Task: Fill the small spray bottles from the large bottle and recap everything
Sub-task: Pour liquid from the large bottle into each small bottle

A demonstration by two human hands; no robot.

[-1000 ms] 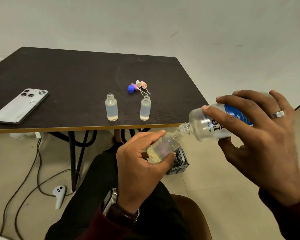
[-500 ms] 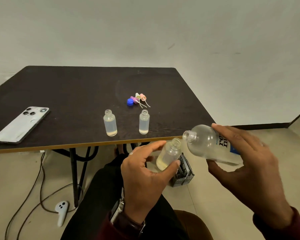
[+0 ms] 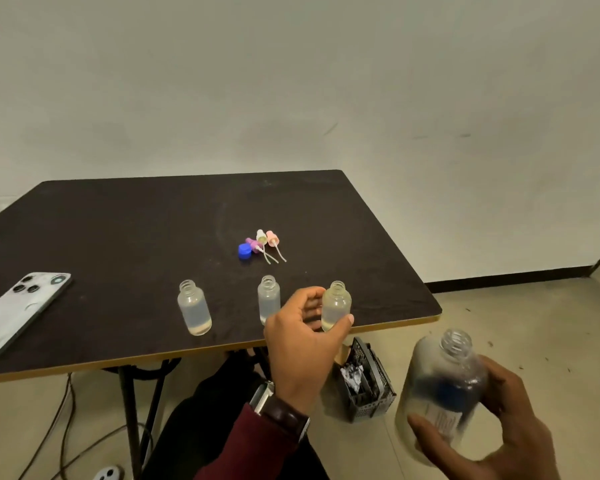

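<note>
Third small spray bottle, uncapped and upright, long axis vertical, held by the left hand over the near right part of the dark table, close to its near edge; whether its base touches the tabletop cannot be told. The left hand is partly closed, thumb on the right of the bottle and fingers curled on its left. Two more uncapped small bottles stand upright to the left, one just beside the hand and one farther left; all three show clear liquid. Large bottle, open-necked and roughly upright, blurred, held by the right hand off the table, near and to the right, fingers wrapped loosely round its lower body. The spray caps with dip tubes, and the blue cap, lie in a cluster far of the small bottles, near the table centre; the left hand is the nearer to them, so recapping probably falls to it once its bottle is released. A phone lies at the left edge
</note>
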